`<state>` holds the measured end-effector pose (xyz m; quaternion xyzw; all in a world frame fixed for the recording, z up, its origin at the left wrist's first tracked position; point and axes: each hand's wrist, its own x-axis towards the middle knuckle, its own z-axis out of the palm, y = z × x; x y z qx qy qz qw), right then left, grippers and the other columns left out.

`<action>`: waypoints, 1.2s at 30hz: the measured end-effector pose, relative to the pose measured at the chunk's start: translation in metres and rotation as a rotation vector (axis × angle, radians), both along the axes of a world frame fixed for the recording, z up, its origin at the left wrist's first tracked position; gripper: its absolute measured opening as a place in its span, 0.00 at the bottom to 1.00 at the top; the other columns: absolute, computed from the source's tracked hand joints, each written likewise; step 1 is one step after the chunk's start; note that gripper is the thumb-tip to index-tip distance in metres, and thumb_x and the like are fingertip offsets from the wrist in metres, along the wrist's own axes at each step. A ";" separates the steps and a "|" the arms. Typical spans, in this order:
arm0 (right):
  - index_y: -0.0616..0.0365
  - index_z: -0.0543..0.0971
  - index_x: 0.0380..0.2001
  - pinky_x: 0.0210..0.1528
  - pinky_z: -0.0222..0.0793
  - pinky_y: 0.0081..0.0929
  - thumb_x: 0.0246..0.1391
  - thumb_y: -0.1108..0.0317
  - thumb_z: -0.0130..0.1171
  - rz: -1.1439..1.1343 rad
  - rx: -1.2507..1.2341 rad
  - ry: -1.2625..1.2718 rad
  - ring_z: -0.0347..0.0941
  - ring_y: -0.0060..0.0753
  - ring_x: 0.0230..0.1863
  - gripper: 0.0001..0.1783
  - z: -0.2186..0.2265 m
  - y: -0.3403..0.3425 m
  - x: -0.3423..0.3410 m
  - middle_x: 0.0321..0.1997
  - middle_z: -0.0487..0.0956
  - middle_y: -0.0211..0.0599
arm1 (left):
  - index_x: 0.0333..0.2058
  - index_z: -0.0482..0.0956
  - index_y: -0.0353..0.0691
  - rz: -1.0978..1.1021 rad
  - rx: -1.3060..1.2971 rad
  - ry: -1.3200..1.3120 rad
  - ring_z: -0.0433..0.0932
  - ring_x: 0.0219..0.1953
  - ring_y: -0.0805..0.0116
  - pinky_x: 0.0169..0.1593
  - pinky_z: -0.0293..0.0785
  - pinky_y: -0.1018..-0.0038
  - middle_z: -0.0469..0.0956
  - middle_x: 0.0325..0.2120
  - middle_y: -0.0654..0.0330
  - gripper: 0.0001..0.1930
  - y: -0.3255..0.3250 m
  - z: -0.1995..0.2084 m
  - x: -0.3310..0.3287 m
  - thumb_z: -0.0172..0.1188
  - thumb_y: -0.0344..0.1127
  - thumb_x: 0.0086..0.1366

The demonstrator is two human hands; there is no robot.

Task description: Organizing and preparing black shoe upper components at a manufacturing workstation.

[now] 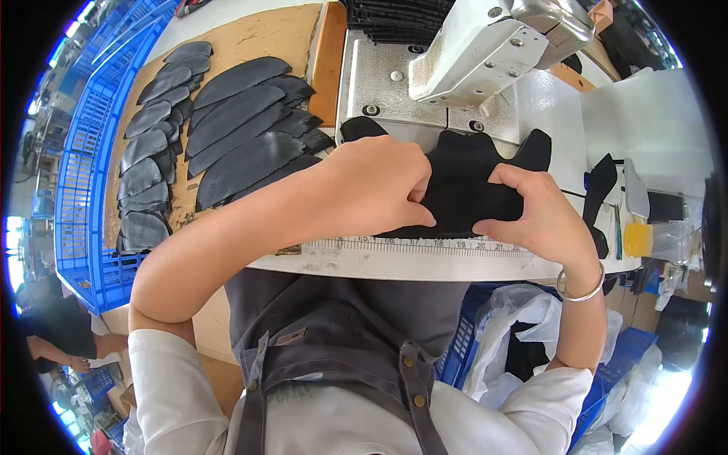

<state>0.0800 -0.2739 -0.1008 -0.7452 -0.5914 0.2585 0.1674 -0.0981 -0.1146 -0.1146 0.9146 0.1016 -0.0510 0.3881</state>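
A black piece of soft sheet material [464,201], cut in a curved, lobed outline like a shoe upper, lies at the table's front edge below the machine head. My left hand [383,182] is closed on its left side, with the thumb at the lower edge and the fingertips hidden. On the right side, my right hand [538,212] pinches the piece between thumb and bent fingers. The near part looks folded up between the two hands. Just in front of it runs a ruler strip [447,246] along the table edge.
A white sewing machine [478,61] stands over its metal bed plate. On a brown board [296,30] at left lie overlapping dark curved pieces [235,117], beside a blue crate [83,174]. A black strip [599,186] and a yellow-based container [637,240] sit at right.
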 end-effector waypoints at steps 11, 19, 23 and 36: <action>0.67 0.74 0.36 0.36 0.67 0.32 0.35 0.64 0.73 -0.043 -0.047 -0.002 0.70 0.49 0.29 0.26 -0.006 -0.005 0.006 0.28 0.75 0.50 | 0.39 0.71 0.40 0.117 0.533 0.174 0.76 0.43 0.54 0.43 0.69 0.63 0.77 0.39 0.54 0.23 -0.024 0.039 -0.038 0.70 0.37 0.46; 0.65 0.75 0.32 0.35 0.69 0.36 0.35 0.65 0.71 0.049 0.055 0.007 0.74 0.57 0.34 0.22 -0.007 -0.001 0.005 0.30 0.78 0.52 | 0.64 0.54 0.30 -0.074 0.527 -0.345 0.55 0.67 0.52 0.67 0.50 0.58 0.54 0.66 0.47 0.51 -0.064 -0.020 -0.013 0.66 0.50 0.46; 0.66 0.75 0.32 0.37 0.70 0.36 0.36 0.63 0.71 0.038 0.015 0.055 0.76 0.55 0.35 0.22 -0.007 0.000 0.006 0.30 0.79 0.51 | 0.63 0.57 0.32 -0.009 0.577 -0.377 0.59 0.66 0.55 0.65 0.55 0.58 0.57 0.65 0.50 0.49 -0.050 -0.018 -0.021 0.71 0.38 0.42; 0.66 0.75 0.36 0.36 0.68 0.33 0.35 0.62 0.73 0.015 -0.013 -0.021 0.72 0.53 0.30 0.26 0.000 -0.001 0.004 0.29 0.76 0.52 | 0.33 0.79 0.36 0.009 0.543 -0.715 0.78 0.46 0.55 0.49 0.75 0.61 0.79 0.40 0.55 0.14 -0.030 -0.043 -0.051 0.70 0.28 0.46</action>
